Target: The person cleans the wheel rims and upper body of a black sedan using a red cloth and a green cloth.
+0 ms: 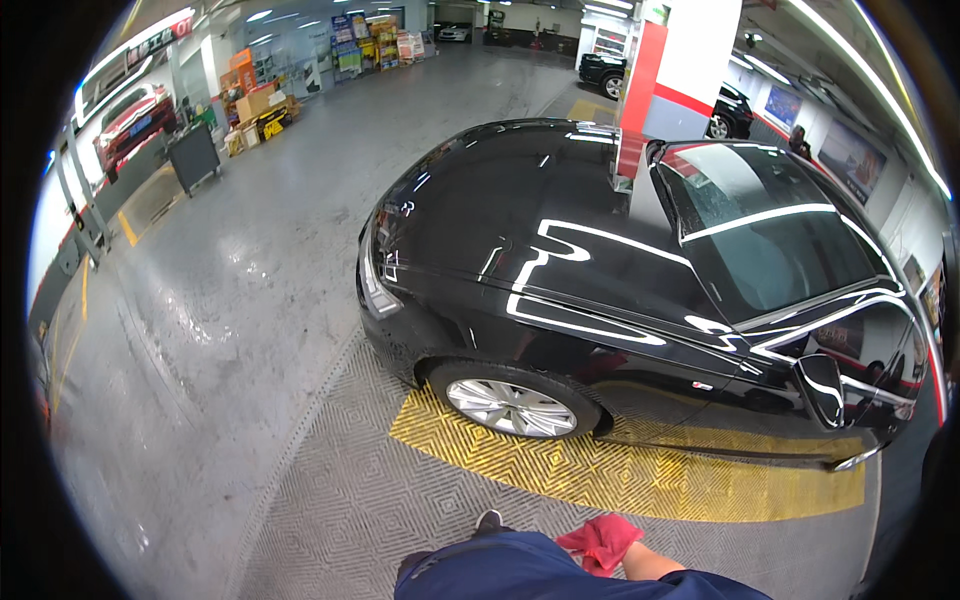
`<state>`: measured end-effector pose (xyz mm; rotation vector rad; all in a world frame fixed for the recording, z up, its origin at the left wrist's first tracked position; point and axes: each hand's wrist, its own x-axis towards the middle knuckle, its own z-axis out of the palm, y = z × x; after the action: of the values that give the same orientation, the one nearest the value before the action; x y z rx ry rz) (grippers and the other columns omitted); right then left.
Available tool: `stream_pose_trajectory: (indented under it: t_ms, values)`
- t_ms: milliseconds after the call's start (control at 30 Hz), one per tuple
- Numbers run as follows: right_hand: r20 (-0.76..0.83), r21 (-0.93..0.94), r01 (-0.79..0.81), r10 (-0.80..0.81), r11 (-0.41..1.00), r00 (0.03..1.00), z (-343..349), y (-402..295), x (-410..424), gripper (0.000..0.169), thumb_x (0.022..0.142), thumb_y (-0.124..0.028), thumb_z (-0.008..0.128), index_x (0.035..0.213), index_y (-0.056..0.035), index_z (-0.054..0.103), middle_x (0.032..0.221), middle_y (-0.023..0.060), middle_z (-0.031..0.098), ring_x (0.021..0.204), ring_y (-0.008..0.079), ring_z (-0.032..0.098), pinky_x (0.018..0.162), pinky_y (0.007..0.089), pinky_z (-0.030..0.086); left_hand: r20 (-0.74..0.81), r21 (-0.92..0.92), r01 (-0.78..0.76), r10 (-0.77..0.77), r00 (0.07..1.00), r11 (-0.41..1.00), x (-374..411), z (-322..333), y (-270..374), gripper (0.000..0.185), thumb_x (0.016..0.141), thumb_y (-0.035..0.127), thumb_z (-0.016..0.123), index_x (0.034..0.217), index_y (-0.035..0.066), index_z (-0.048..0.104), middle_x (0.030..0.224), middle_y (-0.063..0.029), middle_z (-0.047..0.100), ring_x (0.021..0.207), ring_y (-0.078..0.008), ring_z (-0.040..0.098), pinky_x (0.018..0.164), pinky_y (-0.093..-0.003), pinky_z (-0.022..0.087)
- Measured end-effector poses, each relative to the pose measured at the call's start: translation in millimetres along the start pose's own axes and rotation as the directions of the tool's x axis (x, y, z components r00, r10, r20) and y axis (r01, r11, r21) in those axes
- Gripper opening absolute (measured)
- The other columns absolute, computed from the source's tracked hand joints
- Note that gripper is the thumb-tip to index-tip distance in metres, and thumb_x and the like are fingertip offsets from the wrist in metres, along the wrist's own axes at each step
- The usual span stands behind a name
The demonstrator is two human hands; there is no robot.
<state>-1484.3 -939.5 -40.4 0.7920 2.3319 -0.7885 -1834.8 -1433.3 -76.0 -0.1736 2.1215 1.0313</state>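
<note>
A red cloth (pixel 602 541) covers most of my right hand (pixel 630 559) at the lower edge of the view; the fingers are hidden by it, with the forearm showing beside it. My left hand is out of view. Before me stands a glossy black car, its hood (pixel 480 225) shut and its side turned to me. The front wheel (pixel 511 407) with silver spokes is the part closest to my feet. A side mirror (pixel 820 390) and the windshield (pixel 742 187) are at the right, the headlight (pixel 377 281) at the left.
Grey grid floor tiles (pixel 337 465) with a yellow band (pixel 675 484) lie under the car's near side. A red and white pillar (pixel 645 97) rises beyond the hood. A dark tool cart (pixel 193 157), stacked boxes (pixel 259 105) and a raised red car (pixel 135 124) are at the far left.
</note>
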Motion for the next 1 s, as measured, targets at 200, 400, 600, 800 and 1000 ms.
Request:
stream_pose_trajectory:
  t_ms: [200, 400, 600, 800, 1000]
  values:
    - [-0.175, -0.198, 0.257, -0.292, 0.946, 0.94, -9.7, -22.7, 38.8, 0.051, 0.073, -0.051, 0.082, 0.108, -0.0156, 0.075, 0.109, 0.0169, 0.073, 0.104, 0.0411, 0.069, 0.087, 0.0504, 0.055, 0.199, 0.262, -0.025, -0.028, 0.98, 0.965, 13.8, -29.0, 36.0, 0.036, 0.099, 0.035, 0.059, 0.105, 0.005, 0.078, 0.102, -0.0129, 0.081, 0.1, -0.0258, 0.076, 0.086, -0.0447, 0.057]
    - [-0.278, 0.467, 0.29, -0.173, 0.836, 0.945, -9.3, -67.4, 54.1, 0.101, 0.059, -0.044, 0.09, 0.152, -0.0199, 0.059, 0.147, 0.0061, 0.066, 0.124, 0.0295, 0.063, 0.107, 0.0462, 0.049, 0.35, 0.475, -0.108, -0.076, 0.934, 0.873, 61.5, -118.5, 80.8, 0.037, 0.099, 0.036, 0.059, 0.106, 0.005, 0.078, 0.103, -0.013, 0.081, 0.102, -0.0262, 0.076, 0.087, -0.0455, 0.057]
    - [-0.289, 0.178, -0.172, 0.219, 0.969, 0.932, -33.1, -227.3, 71.5, 0.08, 0.04, -0.044, 0.091, 0.116, -0.0242, 0.074, 0.106, 0.0015, 0.074, 0.102, 0.0322, 0.071, 0.089, 0.047, 0.056, 0.467, 0.8, -0.146, -0.452, 0.76, 0.582, 157.8, -270.0, 147.0, 0.038, 0.099, 0.038, 0.059, 0.106, 0.005, 0.078, 0.104, -0.0131, 0.081, 0.104, -0.0266, 0.076, 0.087, -0.0463, 0.057]
    - [-0.456, 0.223, -0.243, 0.322, 0.944, 0.83, -71.5, -275.5, 157.5, 0.042, 0.053, -0.04, 0.087, 0.089, -0.0218, 0.074, 0.083, 0.0043, 0.073, 0.083, 0.0357, 0.071, 0.073, 0.0467, 0.056, 0.437, 0.823, -0.527, -0.83, 0.347, 0.213, 271.2, -339.8, 219.2, 0.039, 0.098, 0.039, 0.059, 0.106, 0.005, 0.078, 0.105, -0.0132, 0.081, 0.106, -0.027, 0.077, 0.088, -0.0472, 0.057]
    - [-0.842, 0.202, -0.397, 0.366, 0.895, 0.397, -91.3, -159.8, 317.4, 0.034, 0.076, -0.03, 0.081, 0.105, -0.0143, 0.072, 0.091, 0.0146, 0.074, 0.083, 0.0407, 0.072, 0.074, 0.0469, 0.057, 0.7, 0.714, -0.64, -0.341, 0.628, 0.286, 378.4, -160.7, 208.6, 0.025, 0.098, 0.028, 0.063, 0.098, 0.007, 0.078, 0.092, -0.01, 0.078, 0.09, -0.0236, 0.076, 0.08, -0.04, 0.058]
